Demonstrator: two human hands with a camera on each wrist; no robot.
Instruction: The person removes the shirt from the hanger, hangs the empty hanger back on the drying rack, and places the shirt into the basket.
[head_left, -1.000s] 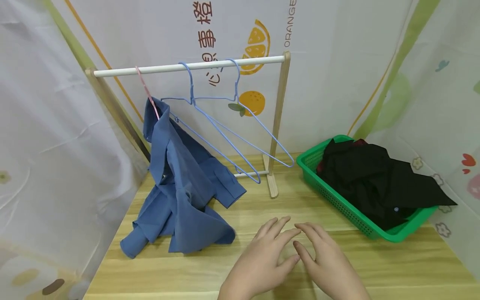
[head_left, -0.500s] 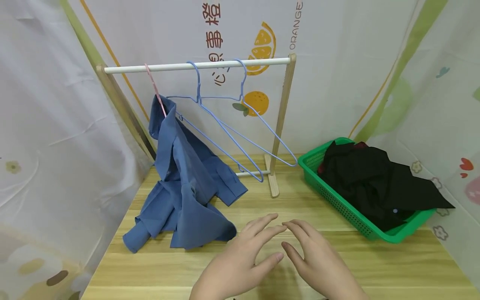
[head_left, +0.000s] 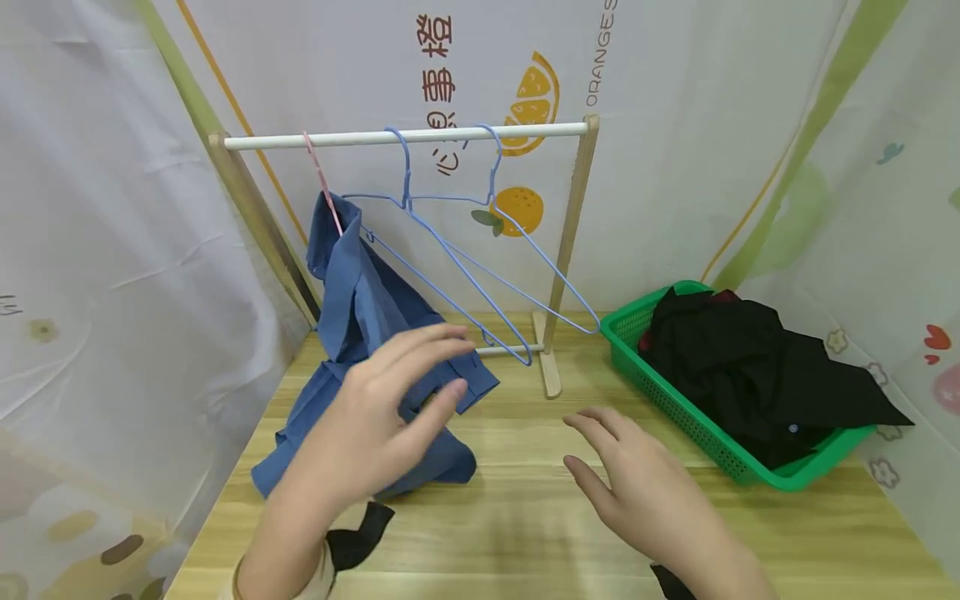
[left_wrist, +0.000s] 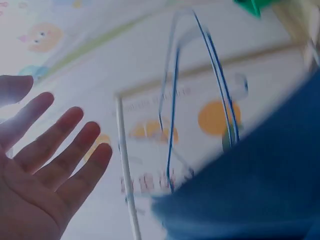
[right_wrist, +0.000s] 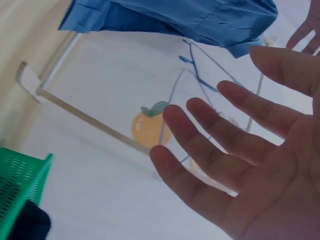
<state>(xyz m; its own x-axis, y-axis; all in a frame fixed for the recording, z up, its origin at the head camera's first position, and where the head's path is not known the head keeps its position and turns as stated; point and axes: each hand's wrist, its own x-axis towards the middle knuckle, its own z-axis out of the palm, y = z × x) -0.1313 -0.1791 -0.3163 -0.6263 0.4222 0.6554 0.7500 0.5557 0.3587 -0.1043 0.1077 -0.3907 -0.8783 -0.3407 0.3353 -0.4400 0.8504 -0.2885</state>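
Observation:
A blue shirt (head_left: 345,308) hangs from a pink hanger (head_left: 322,179) at the left end of the rack's white rail (head_left: 262,142), its lower part spread on the table. My left hand (head_left: 367,417) is raised in front of the shirt, fingers extended, holding nothing; in the head view it covers part of the cloth. The left wrist view shows its palm and spread fingers beside the blurred shirt. My right hand (head_left: 645,483) hovers over the table right of the middle, fingers relaxed and apart from the thumb, with nothing in it.
Two blue hangers (head_left: 450,242) hang without clothes on the rail. On the right stands a green basket (head_left: 675,404) heaped with black cloth (head_left: 750,358) and a bit of dark red. Printed curtains (head_left: 750,125) enclose the wooden table (head_left: 510,533) at the back and sides.
My left hand has moved left and up from beside the right hand to in front of the shirt. The right hand has stayed nearly in place, and the head view has shifted slightly.

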